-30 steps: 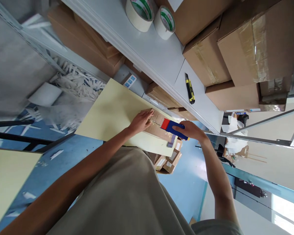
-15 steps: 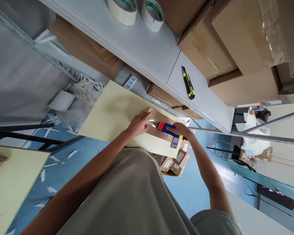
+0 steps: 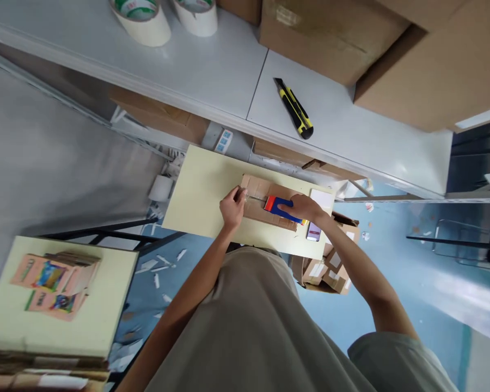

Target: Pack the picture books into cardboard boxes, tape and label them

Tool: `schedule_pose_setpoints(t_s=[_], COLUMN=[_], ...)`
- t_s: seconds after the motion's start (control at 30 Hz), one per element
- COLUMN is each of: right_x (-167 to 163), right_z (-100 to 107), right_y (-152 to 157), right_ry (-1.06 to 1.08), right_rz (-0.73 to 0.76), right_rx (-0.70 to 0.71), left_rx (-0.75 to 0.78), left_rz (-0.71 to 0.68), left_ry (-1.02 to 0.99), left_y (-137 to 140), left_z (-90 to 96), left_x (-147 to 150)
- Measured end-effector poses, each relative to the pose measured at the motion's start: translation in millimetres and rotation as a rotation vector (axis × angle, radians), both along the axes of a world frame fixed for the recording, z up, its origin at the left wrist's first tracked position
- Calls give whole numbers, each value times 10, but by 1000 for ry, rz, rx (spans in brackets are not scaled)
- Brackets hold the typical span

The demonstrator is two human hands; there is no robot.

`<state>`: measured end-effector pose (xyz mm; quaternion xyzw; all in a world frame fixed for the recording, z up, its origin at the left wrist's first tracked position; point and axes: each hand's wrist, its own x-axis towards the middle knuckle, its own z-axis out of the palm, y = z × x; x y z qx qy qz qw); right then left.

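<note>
A flat brown cardboard box (image 3: 256, 186) lies on the pale yellow table (image 3: 204, 190) in front of me. My left hand (image 3: 232, 208) is at the box's left end, its fingers curled and pressed together; what lies between them is too small to tell. In my right hand (image 3: 306, 208) is a blue-and-red tape dispenser (image 3: 286, 209), held low over the box. A thin strip, apparently clear tape, runs between its red end and my left fingers. Just right of the box, a phone (image 3: 313, 231) with a lit screen rests near a white sheet (image 3: 320, 198).
Above the table runs a grey shelf (image 3: 212, 81) with a yellow-and-black utility knife (image 3: 294, 108), tape rolls (image 3: 147, 28) and large cartons (image 3: 314, 41). A power strip (image 3: 224, 141) sits behind the table. An open carton (image 3: 330, 267) stands below right. Printed packs (image 3: 51, 275) lie on another table.
My left hand's fingers, extended over the box before, are now curled at its left end. The dispenser stays over the box in my right hand. My view has shifted.
</note>
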<state>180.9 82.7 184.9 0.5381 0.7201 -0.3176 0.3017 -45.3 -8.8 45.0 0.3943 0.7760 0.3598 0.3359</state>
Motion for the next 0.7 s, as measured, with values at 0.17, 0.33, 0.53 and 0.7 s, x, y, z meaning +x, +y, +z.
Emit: schedule_pose_setpoints(t_s=[0.17,0.33,0.53,0.7], right_x=[80,328,1046,2057], right_z=[25,159,274,545], right_y=[-6,-13,-118,-232], right_ry=[72,267,286,260], right_rz=[-12,-61,-154,-219], right_rx=[15,-40,-24,-119], left_rx=[-53,-71,-66,-48], left_rz=[-7,-62,-81,-73], left_ry=[148,174,181,150], left_y=[25,-13,21,37], left_z=[13,28,-6,-35], left_x=[38,170,371,373])
